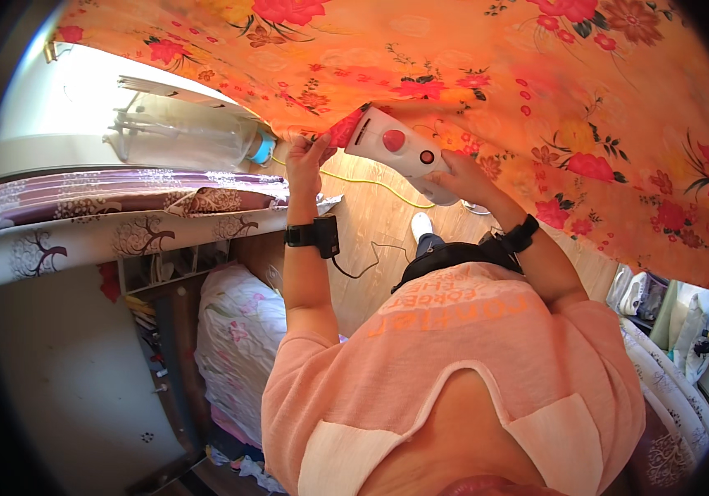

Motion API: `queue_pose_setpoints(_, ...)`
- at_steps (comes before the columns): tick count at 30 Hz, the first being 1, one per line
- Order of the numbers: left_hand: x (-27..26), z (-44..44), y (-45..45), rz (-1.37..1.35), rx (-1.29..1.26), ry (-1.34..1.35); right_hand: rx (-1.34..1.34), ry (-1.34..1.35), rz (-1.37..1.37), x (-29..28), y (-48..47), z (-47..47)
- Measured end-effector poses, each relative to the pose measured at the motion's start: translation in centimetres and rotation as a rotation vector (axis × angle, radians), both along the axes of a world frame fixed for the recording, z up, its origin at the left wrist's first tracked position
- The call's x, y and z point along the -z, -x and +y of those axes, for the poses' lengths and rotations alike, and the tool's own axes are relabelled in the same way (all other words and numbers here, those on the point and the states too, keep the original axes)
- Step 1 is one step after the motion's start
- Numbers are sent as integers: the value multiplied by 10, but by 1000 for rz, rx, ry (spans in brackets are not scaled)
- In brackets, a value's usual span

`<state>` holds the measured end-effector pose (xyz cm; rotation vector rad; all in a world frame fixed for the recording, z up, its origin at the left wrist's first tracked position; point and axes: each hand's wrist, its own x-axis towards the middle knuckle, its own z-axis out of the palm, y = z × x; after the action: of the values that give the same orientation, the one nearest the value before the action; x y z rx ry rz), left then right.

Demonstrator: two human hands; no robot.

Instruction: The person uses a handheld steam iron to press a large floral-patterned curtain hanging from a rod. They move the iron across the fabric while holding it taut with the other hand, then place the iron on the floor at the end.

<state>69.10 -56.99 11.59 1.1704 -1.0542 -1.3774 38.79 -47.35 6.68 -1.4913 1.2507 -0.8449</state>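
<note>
An orange floral fabric point(503, 99) hangs in front of me like a curtain and fills the top of the view. My left hand point(306, 162) pinches its lower edge between thumb and fingers. In my right hand point(463, 177) is a white handheld appliance, probably a garment steamer point(379, 158), with a red round part and a dark round button. The appliance's slotted end touches or nearly touches the fabric beside my left fingers. Its underside is mostly hidden. Both my wrists wear black straps, and a small black box point(326, 235) sits on the left one.
A large clear plastic bottle with a blue cap point(261, 147) lies on the sill at left. Purple-and-white tree-pattern curtain cloth point(144, 232) stretches below it. A yellow cord point(379, 185) crosses the wooden floor point(361, 211). Flower-printed bedding point(240, 335) lies at lower left.
</note>
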Motion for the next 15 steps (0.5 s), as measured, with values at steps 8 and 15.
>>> queue_pose_setpoints(8,-10,13,7,-3,-24,-9,15,14,175,0,21,12)
queue_pose_setpoints(15,-17,23,11,8,-46,6,-24,40,102,0,12,17)
